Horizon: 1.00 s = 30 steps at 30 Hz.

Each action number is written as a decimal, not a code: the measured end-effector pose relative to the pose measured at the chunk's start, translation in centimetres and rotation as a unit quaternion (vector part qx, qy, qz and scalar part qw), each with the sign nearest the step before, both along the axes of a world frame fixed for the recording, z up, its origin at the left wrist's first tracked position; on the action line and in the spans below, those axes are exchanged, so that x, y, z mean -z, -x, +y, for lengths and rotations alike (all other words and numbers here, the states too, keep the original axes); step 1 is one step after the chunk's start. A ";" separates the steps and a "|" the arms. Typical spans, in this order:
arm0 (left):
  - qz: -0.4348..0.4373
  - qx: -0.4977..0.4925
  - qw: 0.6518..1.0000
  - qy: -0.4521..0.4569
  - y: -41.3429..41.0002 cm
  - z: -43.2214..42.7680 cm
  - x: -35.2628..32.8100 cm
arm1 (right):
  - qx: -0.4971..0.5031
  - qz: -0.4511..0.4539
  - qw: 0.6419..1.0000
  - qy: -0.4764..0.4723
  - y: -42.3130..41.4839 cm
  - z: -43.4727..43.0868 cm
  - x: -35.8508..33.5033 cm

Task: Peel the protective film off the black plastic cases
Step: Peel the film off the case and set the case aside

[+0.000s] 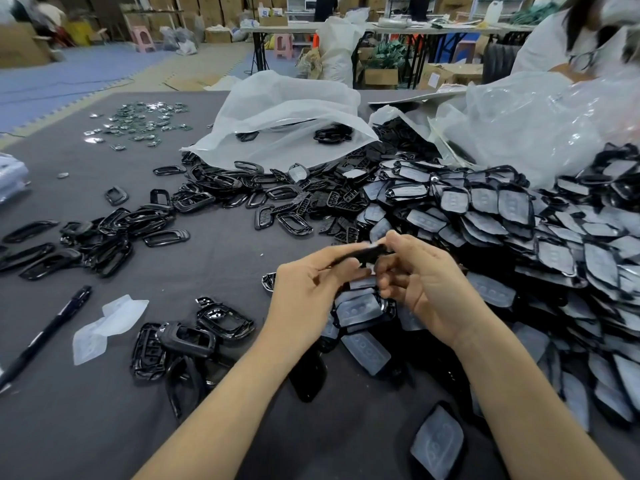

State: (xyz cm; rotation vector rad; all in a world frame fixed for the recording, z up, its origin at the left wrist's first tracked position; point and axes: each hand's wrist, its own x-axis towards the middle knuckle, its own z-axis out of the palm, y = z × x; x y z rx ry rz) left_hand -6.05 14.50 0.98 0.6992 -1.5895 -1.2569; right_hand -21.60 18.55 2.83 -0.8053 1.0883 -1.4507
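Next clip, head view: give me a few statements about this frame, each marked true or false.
1. The left hand and the right hand both hold one black case. True.
2. The pen lies to the right of the hands. False: it lies to their left.
3. Loose film pieces lie on the table near the pen. True.
4. The pile on the right holds only bare cases. False: most there carry whitish film.
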 end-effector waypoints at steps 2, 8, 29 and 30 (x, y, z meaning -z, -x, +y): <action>-0.106 -0.049 0.977 0.180 -0.1 -0.1 0.4 | 0.002 0.020 1.000 0.010 0.3 0.1 0.0; -0.139 -0.096 0.964 0.204 -0.2 0.2 0.7 | 0.027 0.274 0.957 0.095 0.0 0.2 0.0; -0.149 -0.015 0.989 0.003 -0.1 0.1 0.7 | 0.074 0.196 0.977 0.038 -0.9 -0.1 0.6; -0.148 -0.016 0.989 0.010 -0.1 0.1 0.7 | 0.076 0.201 0.976 0.040 -0.9 -0.1 0.6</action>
